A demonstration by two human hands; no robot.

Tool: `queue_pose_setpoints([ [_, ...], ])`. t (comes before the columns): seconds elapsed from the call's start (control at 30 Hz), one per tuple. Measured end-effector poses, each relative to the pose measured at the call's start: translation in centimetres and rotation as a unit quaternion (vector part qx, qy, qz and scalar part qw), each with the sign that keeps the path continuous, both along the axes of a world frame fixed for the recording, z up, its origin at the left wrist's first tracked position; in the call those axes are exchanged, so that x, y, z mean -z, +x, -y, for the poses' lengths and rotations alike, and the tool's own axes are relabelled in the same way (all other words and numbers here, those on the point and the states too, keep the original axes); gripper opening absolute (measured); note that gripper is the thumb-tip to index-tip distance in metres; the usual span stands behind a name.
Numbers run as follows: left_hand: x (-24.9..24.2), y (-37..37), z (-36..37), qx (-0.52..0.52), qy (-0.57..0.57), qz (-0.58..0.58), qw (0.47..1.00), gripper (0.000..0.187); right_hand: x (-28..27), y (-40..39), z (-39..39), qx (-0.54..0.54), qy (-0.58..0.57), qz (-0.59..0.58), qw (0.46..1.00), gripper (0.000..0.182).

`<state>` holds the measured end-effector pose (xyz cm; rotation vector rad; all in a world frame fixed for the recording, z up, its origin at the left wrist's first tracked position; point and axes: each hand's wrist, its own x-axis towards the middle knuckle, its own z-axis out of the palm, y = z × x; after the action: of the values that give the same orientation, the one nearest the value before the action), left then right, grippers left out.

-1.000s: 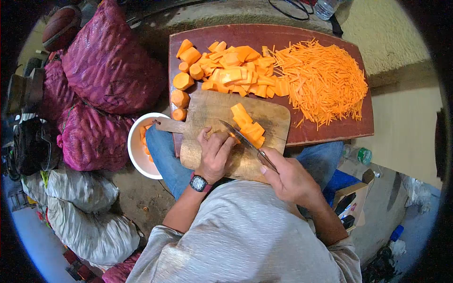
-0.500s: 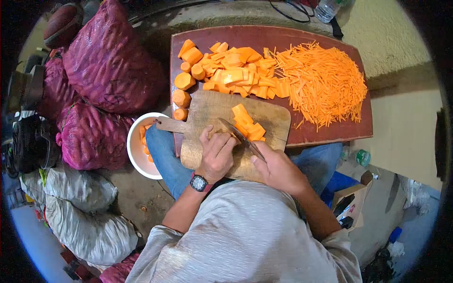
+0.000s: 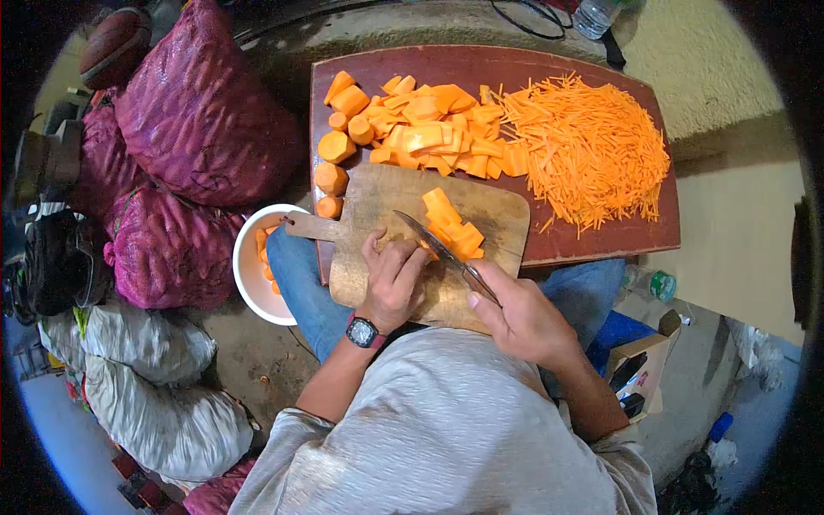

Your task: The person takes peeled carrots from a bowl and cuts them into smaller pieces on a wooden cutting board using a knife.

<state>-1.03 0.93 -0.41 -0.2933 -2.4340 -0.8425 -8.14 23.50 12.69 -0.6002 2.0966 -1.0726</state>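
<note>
My right hand (image 3: 524, 313) is wrapped round the handle of a knife (image 3: 438, 245), whose blade points up and left over the wooden cutting board (image 3: 369, 197). Beside the blade, my left hand (image 3: 393, 283) rests on the board with bent fingers, over a bit of carrot that is mostly hidden. Several flat carrot pieces (image 3: 451, 225) lie on the board just right of the blade. Behind the board are a heap of carrot slices (image 3: 429, 129), thick carrot chunks (image 3: 336, 147) at the left and a pile of thin carrot strips (image 3: 592, 154) at the right.
The red-brown table (image 3: 601, 249) carries the board. A white bowl (image 3: 249, 292) with carrot pieces stands left of my leg. Purple mesh sacks (image 3: 206, 120) and white sacks (image 3: 163, 412) fill the left side. At the right are a plastic bottle (image 3: 661, 285) and an open box (image 3: 644, 369).
My right hand has shifted slightly right and down, and more of the knife blade shows. The fingers of my left hand have moved a little left, away from the blade.
</note>
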Motion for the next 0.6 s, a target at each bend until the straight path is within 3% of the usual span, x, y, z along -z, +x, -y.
queue_pose_setpoints([
  [0.33,0.3,-0.1,-0.1,-0.003,-0.002,-0.015,1.000,0.050,1.6,-0.1,-0.6,-0.009,-0.062,-0.061,0.996,0.034],
  [0.43,0.5,-0.3,-0.3,-0.012,-0.006,-0.023,1.000,0.048,2.6,0.2,-0.9,-0.006,-0.040,-0.029,0.999,0.034],
  [0.6,0.6,-0.1,-0.3,-0.020,-0.020,-0.038,0.999,0.046,4.3,1.3,-1.0,-0.039,0.061,-0.086,0.994,0.038],
])
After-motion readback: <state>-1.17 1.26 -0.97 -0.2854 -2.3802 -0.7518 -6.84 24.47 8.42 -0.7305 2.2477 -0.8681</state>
